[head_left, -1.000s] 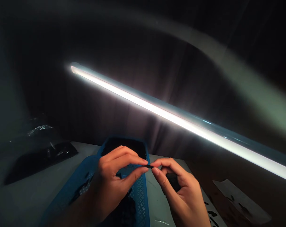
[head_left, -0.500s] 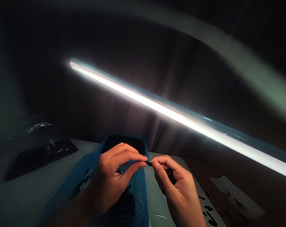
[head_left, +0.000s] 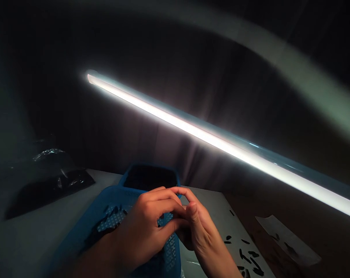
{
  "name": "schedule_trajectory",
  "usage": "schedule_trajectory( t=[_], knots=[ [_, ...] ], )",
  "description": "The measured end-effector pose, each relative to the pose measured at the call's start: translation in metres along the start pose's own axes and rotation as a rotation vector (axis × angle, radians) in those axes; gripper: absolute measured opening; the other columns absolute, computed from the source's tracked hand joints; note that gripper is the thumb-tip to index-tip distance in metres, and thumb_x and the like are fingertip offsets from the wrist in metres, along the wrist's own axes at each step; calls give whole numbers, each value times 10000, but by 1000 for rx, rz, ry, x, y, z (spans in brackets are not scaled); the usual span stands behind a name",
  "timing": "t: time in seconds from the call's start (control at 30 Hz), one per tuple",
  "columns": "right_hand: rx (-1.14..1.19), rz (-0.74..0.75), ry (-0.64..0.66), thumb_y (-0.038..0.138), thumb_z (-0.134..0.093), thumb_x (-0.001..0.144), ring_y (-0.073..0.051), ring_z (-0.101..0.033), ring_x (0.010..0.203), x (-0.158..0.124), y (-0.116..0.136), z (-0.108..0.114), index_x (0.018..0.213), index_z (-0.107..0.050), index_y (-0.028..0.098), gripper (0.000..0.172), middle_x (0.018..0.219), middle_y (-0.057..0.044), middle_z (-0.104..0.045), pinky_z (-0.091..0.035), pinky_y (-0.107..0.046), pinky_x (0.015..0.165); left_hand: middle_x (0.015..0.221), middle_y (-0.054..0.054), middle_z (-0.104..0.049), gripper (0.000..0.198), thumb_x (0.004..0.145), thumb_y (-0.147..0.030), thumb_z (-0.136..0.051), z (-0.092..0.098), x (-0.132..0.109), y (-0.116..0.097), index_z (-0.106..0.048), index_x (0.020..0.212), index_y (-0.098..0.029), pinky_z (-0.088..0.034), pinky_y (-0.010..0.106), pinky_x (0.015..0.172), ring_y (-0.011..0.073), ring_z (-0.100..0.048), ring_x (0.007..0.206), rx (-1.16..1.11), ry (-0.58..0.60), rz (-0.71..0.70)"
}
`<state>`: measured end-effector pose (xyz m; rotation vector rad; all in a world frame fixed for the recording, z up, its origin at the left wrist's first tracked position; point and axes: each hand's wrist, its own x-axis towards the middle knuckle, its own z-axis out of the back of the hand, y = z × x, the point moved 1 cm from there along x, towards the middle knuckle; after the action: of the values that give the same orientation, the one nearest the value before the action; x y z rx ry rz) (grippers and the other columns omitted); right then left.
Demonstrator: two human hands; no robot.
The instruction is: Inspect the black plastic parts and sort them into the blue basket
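Observation:
My left hand (head_left: pixel 154 224) is above the near blue basket (head_left: pixel 177 247), its fingers bent and drawn together against my right hand. My right hand (head_left: pixel 202 227) meets it at the basket's right edge, thumb up and fingers curled behind the left fingertips. Whatever lies between the two hands is hidden by the fingers. Small dark pieces (head_left: pixel 114 211) lie in the near basket under my left arm. More dark strips (head_left: pixel 254 262) are scattered on the white table to the right of my right hand.
A second blue basket (head_left: pixel 179 180) with dark contents stands behind. A dark plastic-wrapped package (head_left: pixel 53 189) lies at the left. A bright tube light (head_left: pixel 192 130) slants across the view. White paper (head_left: pixel 289 241) with dark pieces lies right, beyond the white table (head_left: pixel 215 199).
My hands have come together, the right one moving left and turning. The small dark piece held between their fingertips is no longer visible. More strips on the table are uncovered.

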<state>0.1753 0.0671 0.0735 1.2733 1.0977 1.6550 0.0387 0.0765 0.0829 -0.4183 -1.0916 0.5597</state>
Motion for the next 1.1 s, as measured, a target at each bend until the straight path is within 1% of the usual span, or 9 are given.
schedule_trajectory(
  t=[0.1, 0.13, 0.23, 0.33, 0.47, 0.6, 0.7, 1.0, 1.1],
  knots=[
    [159, -89, 106, 628, -459, 937, -90, -195, 469, 2, 0, 2, 1139, -537, 203, 477, 555, 94, -273, -165, -205, 393, 830, -2, -719, 130, 875, -98, -652, 2, 1, 3, -709, 822, -201, -501, 251, 766, 149, -651, 792, -24, -39, 48],
    [178, -110, 114, 608, -478, 939, -88, -192, 475, 3, 1, 3, 1131, -532, 203, 451, 557, 96, -282, -159, -203, 402, 836, -2, -718, 125, 875, -101, -650, 3, 1, 4, -708, 826, -201, -501, 246, 754, 146, -653, 792, -29, -62, 71],
    [178, -130, 92, 548, -522, 945, -85, -194, 482, 6, 4, 9, 1055, -548, 199, 367, 549, 98, -308, -148, -203, 418, 811, -17, -708, 99, 879, -149, -661, 8, 2, 6, -708, 818, -211, -491, 218, 712, 126, -648, 756, -40, -162, 162],
    [131, -99, 53, 495, -586, 926, -83, -196, 483, 7, 7, 12, 962, -569, 192, 306, 542, 98, -319, -150, -211, 426, 788, -28, -708, 81, 880, -235, -682, 12, 3, 7, -711, 805, -222, -498, 188, 717, 117, -655, 765, -106, -245, 293],
    [43, -24, 0, 458, -597, 924, -90, -228, 495, 6, 7, 11, 905, -596, 185, 274, 556, 84, -340, -182, -215, 428, 815, -17, -709, 115, 879, -309, -691, 14, 4, 7, -712, 826, -210, -522, 167, 739, 117, -666, 800, -255, -236, 397],
    [-94, 110, -44, 412, -564, 946, -106, -323, 514, 5, 7, 11, 883, -626, 180, 249, 565, 57, -409, -271, -215, 445, 802, -2, -711, 127, 865, -317, -709, 13, 4, 7, -717, 852, -191, -539, 161, 709, 119, -673, 783, -375, -204, 434],
    [-165, 138, -74, 408, -542, 953, -119, -373, 537, 4, 9, 11, 865, -639, 180, 263, 588, 39, -448, -325, -221, 474, 774, 21, -720, 147, 847, -318, -727, 14, 4, 8, -729, 872, -173, -565, 192, 684, 137, -681, 739, -417, -190, 445],
    [-260, 128, -102, 438, -506, 962, -124, -364, 530, 2, 10, 12, 845, -643, 184, 311, 592, 33, -427, -318, -226, 462, 914, 74, -750, 208, 812, -317, -771, 14, 4, 13, -739, 942, -157, -632, 273, 756, 179, -720, 791, -488, -253, 426],
    [-267, 133, -106, 431, -499, 968, -122, -361, 529, 1, 11, 12, 841, -640, 184, 312, 591, 34, -426, -313, -227, 462, 948, 69, -758, 219, 809, -318, -780, 14, 3, 15, -734, 961, -167, -626, 254, 796, 173, -724, 845, -510, -253, 425]
  ],
)
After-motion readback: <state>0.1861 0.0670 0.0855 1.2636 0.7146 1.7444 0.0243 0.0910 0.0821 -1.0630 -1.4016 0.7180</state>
